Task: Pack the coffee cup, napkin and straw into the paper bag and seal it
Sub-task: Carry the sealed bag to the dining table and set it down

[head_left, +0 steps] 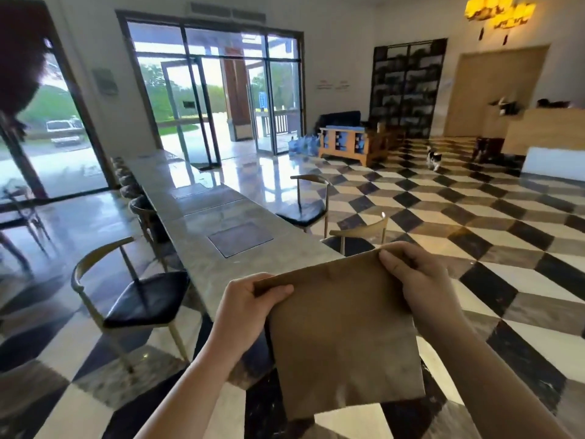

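A flat brown paper bag (342,331) hangs in the air in front of me, above the near end of a long marble table (202,236). My left hand (250,308) pinches the bag's top left corner. My right hand (418,277) pinches its top right corner. The bag's top edge looks closed and flat. No coffee cup, napkin or straw is in view.
Chairs with dark seats stand along the table, one at the left (139,296) and two at the right (310,210). The floor is a black, white and grey checker pattern. A cat (433,158) walks far off near a wooden counter (544,131). Glass doors are behind the table.
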